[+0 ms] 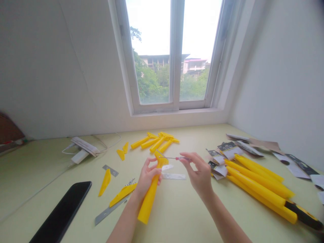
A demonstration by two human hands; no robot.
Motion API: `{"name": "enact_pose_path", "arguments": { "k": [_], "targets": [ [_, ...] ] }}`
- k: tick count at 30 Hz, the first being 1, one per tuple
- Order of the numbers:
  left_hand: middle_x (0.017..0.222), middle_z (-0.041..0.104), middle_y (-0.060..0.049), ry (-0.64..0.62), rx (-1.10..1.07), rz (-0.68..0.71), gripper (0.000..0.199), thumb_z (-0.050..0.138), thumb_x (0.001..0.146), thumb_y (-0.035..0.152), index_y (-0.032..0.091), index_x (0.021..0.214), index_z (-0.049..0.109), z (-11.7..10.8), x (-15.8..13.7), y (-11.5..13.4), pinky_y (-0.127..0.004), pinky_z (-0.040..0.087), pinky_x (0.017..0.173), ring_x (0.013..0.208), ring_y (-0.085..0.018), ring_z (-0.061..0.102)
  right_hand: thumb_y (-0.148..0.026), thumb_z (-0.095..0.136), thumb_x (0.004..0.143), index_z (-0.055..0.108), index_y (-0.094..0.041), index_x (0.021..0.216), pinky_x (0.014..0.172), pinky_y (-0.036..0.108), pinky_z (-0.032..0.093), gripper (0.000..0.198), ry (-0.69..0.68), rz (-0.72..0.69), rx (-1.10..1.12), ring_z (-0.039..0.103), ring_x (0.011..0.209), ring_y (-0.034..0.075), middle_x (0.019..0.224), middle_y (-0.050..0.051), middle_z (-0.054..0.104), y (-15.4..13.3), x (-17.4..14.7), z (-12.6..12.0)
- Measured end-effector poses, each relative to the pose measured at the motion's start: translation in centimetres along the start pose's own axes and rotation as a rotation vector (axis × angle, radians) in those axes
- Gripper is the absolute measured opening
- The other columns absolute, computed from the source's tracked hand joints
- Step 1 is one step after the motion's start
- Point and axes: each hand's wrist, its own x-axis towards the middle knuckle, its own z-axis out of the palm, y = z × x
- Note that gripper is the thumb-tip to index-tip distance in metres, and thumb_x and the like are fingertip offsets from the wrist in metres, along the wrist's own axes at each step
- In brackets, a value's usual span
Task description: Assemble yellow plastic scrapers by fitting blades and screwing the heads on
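Observation:
My left hand (149,171) is wrapped around a yellow plastic scraper handle (149,202), tilted with its broad head away from me. Between the fingers of my right hand (198,170) is a thin screwdriver (172,158) with a reddish grip. Its shaft points left, and the tip is at the scraper's head; whether it sits in a screw is too small to tell. A white strip (174,176) lies on the table just right of my left hand. Left of that hand are a yellow blade-shaped piece (123,194), a long grey metal blade (107,213) and several small screws (131,182).
Several yellow scraper handles (155,141) lie at the back. On the right are long yellow tubes (258,180) and printed cards (227,150). A black phone (63,211) lies at left, with a power strip (84,146) and cables behind. A window (174,60) rises beyond the table.

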Motion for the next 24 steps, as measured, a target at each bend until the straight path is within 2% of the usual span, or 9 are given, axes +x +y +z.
{"name": "enact_pose_path", "arguments": {
  "k": [3, 6, 11, 15, 19, 24],
  "targets": [
    [0.064, 0.057, 0.005, -0.008, -0.003, -0.008, 0.04, 0.06, 0.059, 0.019, 0.023, 0.089, 0.035, 0.02, 0.08, -0.21, -0.017, 0.032, 0.034, 0.037, -0.006, 0.045, -0.021, 0.055, 0.078, 0.059, -0.021, 0.097, 0.071, 0.033, 0.05, 0.019, 0.081, 0.063, 0.001, 0.06, 0.074, 0.017, 0.082, 0.004, 0.064, 0.27, -0.06, 0.11],
    [0.063, 0.057, 0.005, -0.008, -0.003, -0.011, 0.04, 0.061, 0.059, 0.019, 0.022, 0.09, 0.035, 0.05, 0.08, -0.19, -0.017, 0.032, 0.034, 0.037, -0.006, 0.045, -0.022, 0.056, 0.077, 0.055, -0.02, 0.101, 0.072, 0.036, 0.051, 0.024, 0.118, 0.144, 0.128, 0.061, 0.077, 0.018, 0.086, 0.005, 0.064, 0.56, -0.12, 0.25],
    [0.07, 0.059, 0.004, -0.016, -0.012, 0.002, 0.039, 0.06, 0.059, 0.019, 0.023, 0.09, 0.035, 0.23, -0.08, -0.03, -0.017, 0.032, 0.034, 0.037, -0.006, 0.046, -0.023, 0.055, 0.079, 0.055, -0.019, 0.098, 0.074, 0.035, 0.051, 0.02, 0.04, 0.207, 0.295, 0.062, 0.082, 0.019, 0.093, 0.007, 0.063, 0.43, -0.02, 0.43],
    [0.065, 0.058, 0.004, -0.008, 0.017, 0.013, 0.037, 0.058, 0.061, 0.018, 0.022, 0.091, 0.036, 0.2, -0.16, 0.01, -0.017, 0.032, 0.035, 0.038, -0.006, 0.045, -0.024, 0.052, 0.081, 0.054, -0.021, 0.107, 0.069, 0.034, 0.051, 0.026, 0.048, 0.16, 0.15, 0.061, 0.08, 0.019, 0.092, 0.006, 0.063, -0.01, 0.02, 0.3],
    [0.064, 0.058, 0.005, -0.007, 0.019, 0.015, 0.038, 0.059, 0.06, 0.019, 0.022, 0.09, 0.037, 0.25, -0.2, 0.14, -0.017, 0.032, 0.035, 0.037, -0.006, 0.045, -0.024, 0.056, 0.078, 0.065, -0.021, 0.086, 0.065, 0.031, 0.05, 0.013, 0.077, 0.054, -0.027, 0.06, 0.07, 0.017, 0.079, 0.004, 0.062, -0.15, -0.2, 0.23],
    [0.061, 0.056, 0.006, 0.018, 0.01, 0.028, 0.037, 0.06, 0.06, 0.02, 0.022, 0.09, 0.038, 0.58, -0.48, 0.54, -0.017, 0.031, 0.036, 0.037, -0.006, 0.044, -0.025, 0.059, 0.075, 0.059, -0.018, 0.094, 0.065, 0.034, 0.053, 0.02, 0.16, 0.167, 0.122, 0.06, 0.069, 0.017, 0.078, 0.004, 0.061, 0.24, -0.53, 0.8]
  ]
}}
